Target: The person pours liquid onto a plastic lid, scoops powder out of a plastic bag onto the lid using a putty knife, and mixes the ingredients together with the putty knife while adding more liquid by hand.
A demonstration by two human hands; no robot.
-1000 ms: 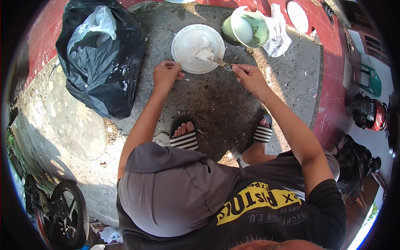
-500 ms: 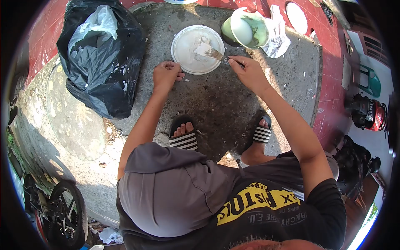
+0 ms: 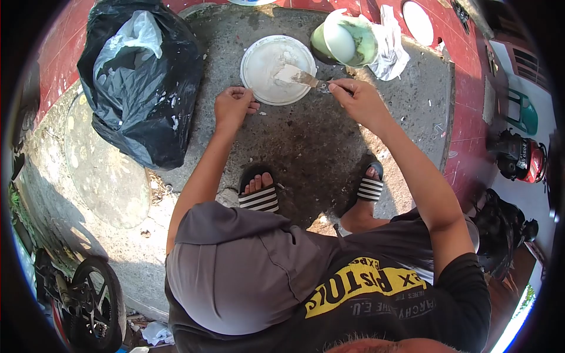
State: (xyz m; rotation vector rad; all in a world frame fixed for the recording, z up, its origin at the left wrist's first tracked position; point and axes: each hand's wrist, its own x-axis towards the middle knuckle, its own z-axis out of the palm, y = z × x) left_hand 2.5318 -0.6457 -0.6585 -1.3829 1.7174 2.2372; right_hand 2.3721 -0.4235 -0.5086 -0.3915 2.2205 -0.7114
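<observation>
My right hand grips the dark handle of a putty knife. Its blade, coated in white paste, lies over a round white lid smeared with the same paste. At the lid's near left edge is my left hand, fingers curled and fingertips at the rim. Some of its grip is hidden. Just right of the lid, a greenish, stained bucket leans on its side with a white rounded thing inside.
A large black plastic bag holding a clear bag stands on the left. White cloth or plastic lies beside the bucket. Another white disc rests on the red tiles. My sandalled feet are on the concrete. A motorcycle wheel shows lower left.
My right hand has shifted a little to the right, drawing the putty knife toward the lid's right edge. My left hand stays at the rim.
</observation>
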